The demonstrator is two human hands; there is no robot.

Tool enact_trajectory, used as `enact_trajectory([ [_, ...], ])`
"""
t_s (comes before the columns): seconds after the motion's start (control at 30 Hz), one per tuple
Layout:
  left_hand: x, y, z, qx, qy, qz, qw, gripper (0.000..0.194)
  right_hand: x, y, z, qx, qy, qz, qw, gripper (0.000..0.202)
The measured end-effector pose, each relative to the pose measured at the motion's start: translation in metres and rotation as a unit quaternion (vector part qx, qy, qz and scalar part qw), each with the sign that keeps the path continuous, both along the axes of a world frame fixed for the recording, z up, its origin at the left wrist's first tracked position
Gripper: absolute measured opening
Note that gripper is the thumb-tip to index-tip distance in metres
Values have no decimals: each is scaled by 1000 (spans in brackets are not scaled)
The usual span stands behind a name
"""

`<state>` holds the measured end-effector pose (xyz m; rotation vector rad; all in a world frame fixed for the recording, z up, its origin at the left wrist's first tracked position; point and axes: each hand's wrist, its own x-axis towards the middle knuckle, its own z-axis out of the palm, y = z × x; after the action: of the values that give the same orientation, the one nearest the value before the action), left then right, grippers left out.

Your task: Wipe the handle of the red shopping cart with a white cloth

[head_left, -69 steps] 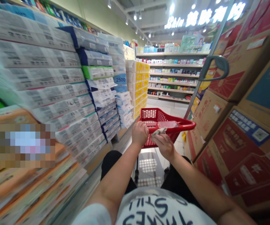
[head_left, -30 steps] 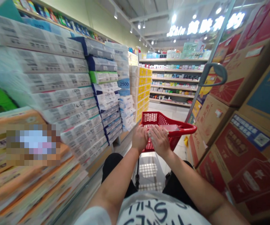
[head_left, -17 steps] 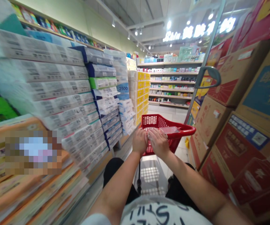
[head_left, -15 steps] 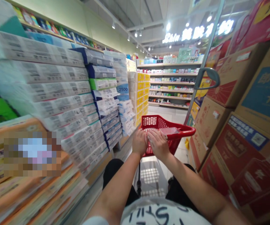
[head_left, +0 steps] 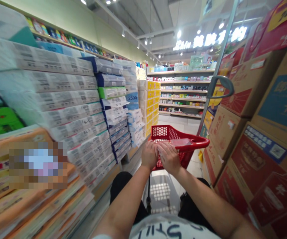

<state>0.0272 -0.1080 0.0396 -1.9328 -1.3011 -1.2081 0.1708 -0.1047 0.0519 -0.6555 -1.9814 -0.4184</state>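
Ahead of my body stands a red plastic shopping cart (head_left: 195, 143) with a perforated basket. My left hand (head_left: 149, 155) is closed over the left part of its handle. Close beside it, my right hand (head_left: 168, 156) rests with fingers curled over the same handle, near the middle. The two hands touch each other at the thumbs. A clear label cover (head_left: 181, 142) shows on the handle to the right of my hand. The part of the handle under my fingers is hidden. I see no goods in the visible part of the basket.
Stacked tissue packs (head_left: 66, 83) line the left side, with orange packs (head_left: 14, 202) nearest. Cardboard cartons (head_left: 255, 139) are piled on the right, beside a glass door with a grey handle (head_left: 220, 87). Stocked shelves (head_left: 183, 89) stand beyond the tiled floor (head_left: 178, 122).
The whole view has tilted slightly upward, so shelves and stacks sit a little lower. Both hands remain on the cart handle.
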Motion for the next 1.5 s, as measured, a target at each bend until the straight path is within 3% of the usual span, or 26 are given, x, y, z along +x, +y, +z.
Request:
enact_trajectory([
  [0.17,1,1,0,-5,-12,-1,1000,21,-1,0,8,-60,-4,-20,998,25],
  [0.37,1,0,-2,-4,-8,0,1000,22,-2,-2,11,-44,-9,-25,999,26],
  [0.53,1,-2,-2,5,-12,-2,1000,23,-5,2,22,-123,-60,-76,988,17],
  [0.73,1,-3,-3,-4,-4,-5,1000,24,2,0,8,-28,-15,-6,999,29],
  [0.9,2,-3,-2,2,-14,-3,1000,24,2,4,15,-85,-40,-32,995,20],
  [1.07,3,-5,-1,-3,-15,-7,1000,24,0,2,16,-42,-20,-21,999,24],
  [1.23,3,-7,-2,8,-15,-16,1000,24,-1,2,18,-93,-42,-55,993,19],
  [1.4,3,-7,-1,6,-16,-12,1000,23,3,-1,4,-19,-13,-9,1000,28],
  [1.5,3,-6,-1,10,-16,-14,1000,23,2,-2,7,-33,-12,-24,999,25],
])
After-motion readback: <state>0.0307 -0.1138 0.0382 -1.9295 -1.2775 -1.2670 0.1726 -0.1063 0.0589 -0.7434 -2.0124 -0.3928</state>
